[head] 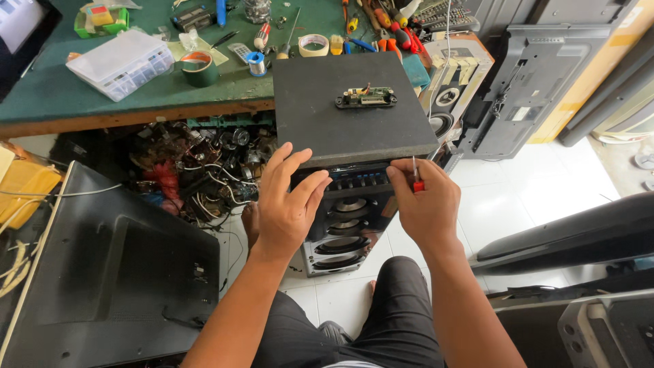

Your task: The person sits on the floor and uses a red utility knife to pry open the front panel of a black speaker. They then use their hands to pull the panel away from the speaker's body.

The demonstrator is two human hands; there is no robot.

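The person's knees in dark trousers (395, 307) sit at the bottom of the view, over a white tiled floor (504, 197). To the left lies a flat black TV back (116, 272).

Just beyond the knees, the left hand (286, 204) rests with fingers spread against the upper front edge of a tall black speaker (347, 136), fingertips on the corner of its top. The right hand (426, 201) is curled around a small red-handled screwdriver (416, 176), pinching it between thumb and fingers, the tip pointing up near the speaker's top right front edge. Between the hands runs a row of knobs (354, 181) on the speaker's front, with round drivers (344, 232) below.

The speaker stands on the floor, right in front of the person and against a green workbench (61, 88). On its flat top lies a small circuit panel (366, 99).

Behind, under the bench, is a tangle of wires (197, 170). On the bench sit a clear plastic box (122, 65), a tape roll (313, 45) and more screwdrivers (388, 31). At right, another TV back (531, 82) leans upright.
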